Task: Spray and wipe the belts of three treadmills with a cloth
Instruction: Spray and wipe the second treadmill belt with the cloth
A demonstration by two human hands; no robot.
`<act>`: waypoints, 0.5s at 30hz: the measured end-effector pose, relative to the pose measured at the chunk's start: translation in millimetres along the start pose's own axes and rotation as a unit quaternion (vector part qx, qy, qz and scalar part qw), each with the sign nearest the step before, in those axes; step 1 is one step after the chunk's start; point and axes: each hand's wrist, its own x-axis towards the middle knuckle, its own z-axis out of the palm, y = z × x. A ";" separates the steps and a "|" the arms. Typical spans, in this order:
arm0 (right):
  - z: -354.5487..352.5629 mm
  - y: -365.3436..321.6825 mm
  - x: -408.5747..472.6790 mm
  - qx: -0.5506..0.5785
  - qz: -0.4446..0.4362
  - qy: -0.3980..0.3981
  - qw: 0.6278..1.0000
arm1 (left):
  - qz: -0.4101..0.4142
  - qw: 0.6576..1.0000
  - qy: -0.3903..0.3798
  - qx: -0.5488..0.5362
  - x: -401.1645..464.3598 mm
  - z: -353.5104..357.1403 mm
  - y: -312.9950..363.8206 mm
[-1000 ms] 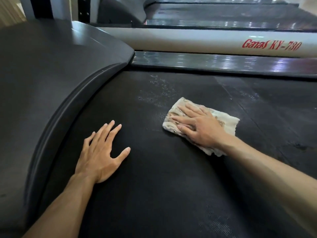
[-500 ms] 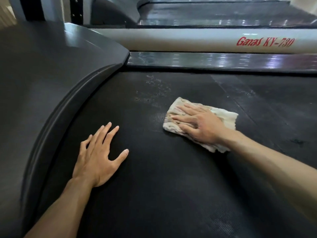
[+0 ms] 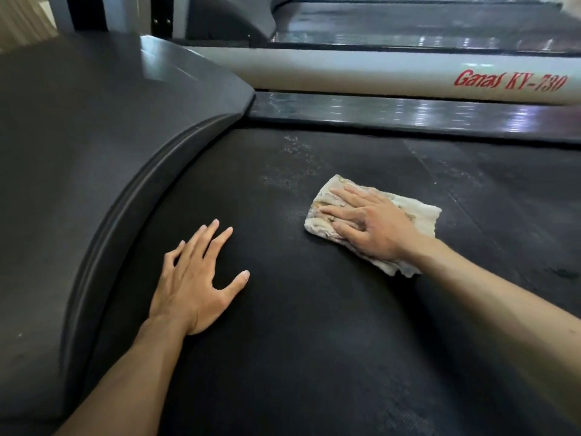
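Observation:
A black treadmill belt [image 3: 314, 341] fills the lower frame. A folded, stained off-white cloth [image 3: 421, 215] lies on it right of centre. My right hand [image 3: 371, 225] presses flat on the cloth, fingers pointing left. My left hand [image 3: 195, 278] rests palm down on the bare belt, fingers spread, holding nothing. Pale droplet marks [image 3: 292, 162] speckle the belt just beyond the cloth's left end. No spray bottle is in view.
The dark grey motor hood [image 3: 94, 168] curves along the left of the belt. A shiny side rail [image 3: 377, 110] runs along the far edge. Beyond it lie a white rail [image 3: 345, 73] with red lettering and a second treadmill's belt [image 3: 408, 17].
My right hand and the cloth have stayed at nearly the same spot on the belt. The left hand has not moved. The view has shifted slightly.

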 end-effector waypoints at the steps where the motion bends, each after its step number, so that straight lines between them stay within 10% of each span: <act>1: -4.3 9.7 7.4 -0.004 0.029 0.006 1.000 | 0.000 1.000 0.000 0.001 0.9 -0.4 0.6; 5: -3.9 1.0 57.1 -0.043 0.118 -0.004 0.992 | -0.003 1.000 -0.004 -0.007 0.9 -2.0 1.4; 15: -3.8 0.4 20.1 0.020 0.032 0.028 0.999 | -0.004 1.000 -0.012 0.000 -0.8 -1.3 1.6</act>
